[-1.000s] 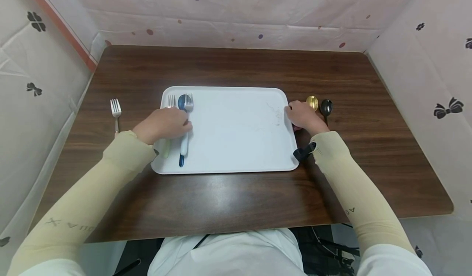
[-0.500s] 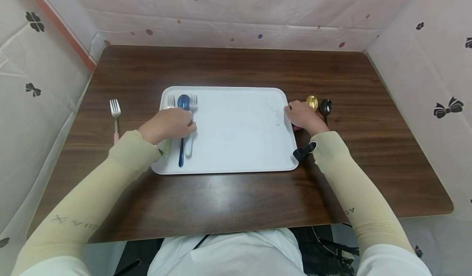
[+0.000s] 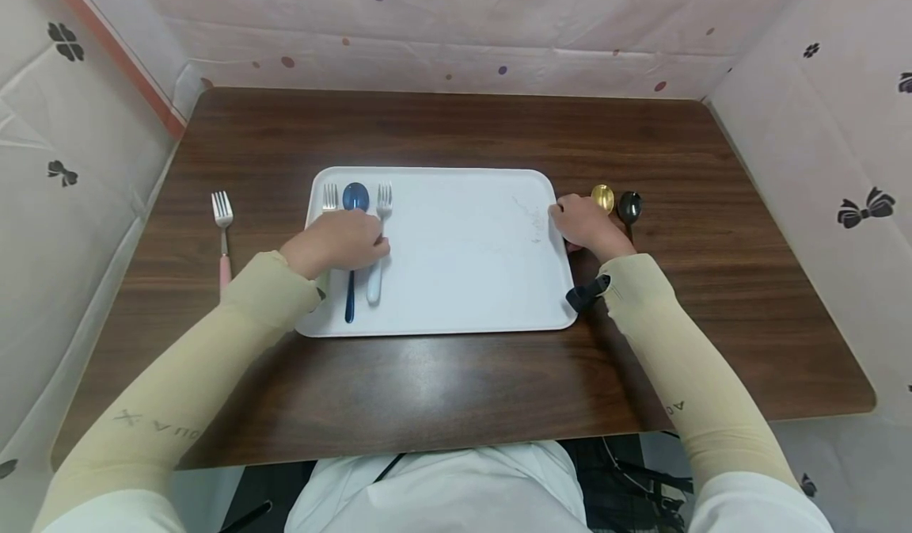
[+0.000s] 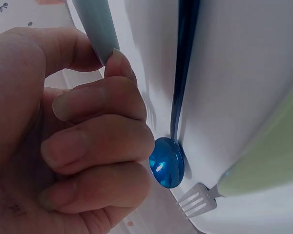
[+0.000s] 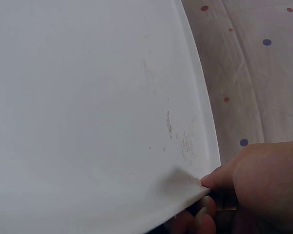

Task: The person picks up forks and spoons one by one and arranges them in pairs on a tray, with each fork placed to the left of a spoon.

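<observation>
My left hand pinches a fork with a pale blue handle between thumb and forefinger, over the left part of a white tray. In the left wrist view the other fingers curl inward beside that handle. A shiny blue spoon lies on the tray under the hand, and left of it lies a fork with a light green handle. My right hand grips the tray's right rim, with the thumb on top and fingers beneath in the right wrist view.
A fork with a pink handle lies on the brown wooden table, left of the tray. A gold spoon and a black spoon lie beyond the right wrist. Patterned sheets hang around the table.
My left hand has moved slightly right with the pale blue-handled fork, from over the blue spoon to its right side. The right hand and the tray have stayed in place.
</observation>
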{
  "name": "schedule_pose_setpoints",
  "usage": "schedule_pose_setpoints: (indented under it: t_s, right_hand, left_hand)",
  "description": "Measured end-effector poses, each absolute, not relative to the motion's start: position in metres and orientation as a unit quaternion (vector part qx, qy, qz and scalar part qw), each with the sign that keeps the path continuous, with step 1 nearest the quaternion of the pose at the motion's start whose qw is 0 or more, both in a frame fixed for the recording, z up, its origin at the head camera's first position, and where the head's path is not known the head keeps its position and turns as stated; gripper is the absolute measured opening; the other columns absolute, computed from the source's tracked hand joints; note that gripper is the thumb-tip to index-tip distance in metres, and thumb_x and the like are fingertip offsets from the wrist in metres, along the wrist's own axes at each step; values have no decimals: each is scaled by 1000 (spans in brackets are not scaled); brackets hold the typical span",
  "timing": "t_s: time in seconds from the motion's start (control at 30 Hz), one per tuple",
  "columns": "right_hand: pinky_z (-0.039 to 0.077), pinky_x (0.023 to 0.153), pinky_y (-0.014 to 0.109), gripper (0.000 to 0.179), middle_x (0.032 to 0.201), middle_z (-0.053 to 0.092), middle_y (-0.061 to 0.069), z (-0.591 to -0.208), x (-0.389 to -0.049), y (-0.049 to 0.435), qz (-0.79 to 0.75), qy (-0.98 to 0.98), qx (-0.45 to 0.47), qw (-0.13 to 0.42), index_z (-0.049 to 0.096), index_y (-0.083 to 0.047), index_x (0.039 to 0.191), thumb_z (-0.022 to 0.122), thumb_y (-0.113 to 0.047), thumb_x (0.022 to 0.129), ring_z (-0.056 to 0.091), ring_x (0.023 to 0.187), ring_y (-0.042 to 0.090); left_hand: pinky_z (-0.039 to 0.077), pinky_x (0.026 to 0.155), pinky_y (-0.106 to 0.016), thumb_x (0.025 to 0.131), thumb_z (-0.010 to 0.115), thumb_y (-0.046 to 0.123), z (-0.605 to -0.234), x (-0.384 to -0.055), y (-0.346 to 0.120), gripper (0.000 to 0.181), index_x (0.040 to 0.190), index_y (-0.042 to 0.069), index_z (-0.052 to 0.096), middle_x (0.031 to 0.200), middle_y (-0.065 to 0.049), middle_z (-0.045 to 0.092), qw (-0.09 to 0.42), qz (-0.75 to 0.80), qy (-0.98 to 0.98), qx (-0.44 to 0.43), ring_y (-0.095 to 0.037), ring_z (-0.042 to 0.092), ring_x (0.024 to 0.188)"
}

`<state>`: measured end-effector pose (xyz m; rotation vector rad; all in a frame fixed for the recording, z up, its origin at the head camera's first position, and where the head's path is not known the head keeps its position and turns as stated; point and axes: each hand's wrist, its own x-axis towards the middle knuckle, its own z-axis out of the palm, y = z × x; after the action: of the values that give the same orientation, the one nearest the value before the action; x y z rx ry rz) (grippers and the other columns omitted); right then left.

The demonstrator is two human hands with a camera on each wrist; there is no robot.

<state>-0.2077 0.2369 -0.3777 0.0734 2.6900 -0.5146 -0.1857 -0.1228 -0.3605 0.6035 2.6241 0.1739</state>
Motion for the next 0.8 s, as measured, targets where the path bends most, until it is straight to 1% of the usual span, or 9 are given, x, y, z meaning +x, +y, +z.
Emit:
schedule_pose_setpoints:
  t_s: [0.37, 0.5, 0.63, 0.8]
  right_hand:
    - [47, 57, 27, 47, 97, 58, 20, -379, -208, 237, -181, 963, 27, 199, 48, 3, 134, 31, -28, 104, 59, 67, 24]
    - [47, 57, 28, 46, 98, 58, 20, -378, -208, 237, -181, 962, 30, 200, 48, 3, 134, 31, -28, 104, 59, 69, 24]
    - [47, 58, 28, 47, 98, 58, 21, -378, -208, 238, -182, 962, 29, 202, 48, 2, 134, 31, -28, 104, 59, 70, 25]
    - [47, 60, 29, 47, 99, 58, 21, -379, -208, 239, -185, 961, 25, 203, 48, 2, 135, 31, -28, 103, 59, 71, 25]
  left_hand:
    - [42, 60, -30, 97, 46, 31, -362, -185, -117, 32, 97, 5, 64, 69, -7, 53, 220, 71, 946, 229, -20, 54, 62]
    - [42, 59, -30, 97, 46, 32, -362, -186, -113, 31, 93, 6, 64, 68, -7, 53, 224, 72, 945, 229, -20, 54, 61]
    - [41, 58, -30, 97, 45, 31, -362, -188, -109, 31, 85, 8, 62, 67, -7, 52, 229, 70, 944, 228, -20, 53, 60]
    - [39, 56, -29, 97, 46, 31, -360, -188, -103, 31, 84, 8, 63, 66, -6, 51, 224, 68, 943, 235, -19, 51, 58]
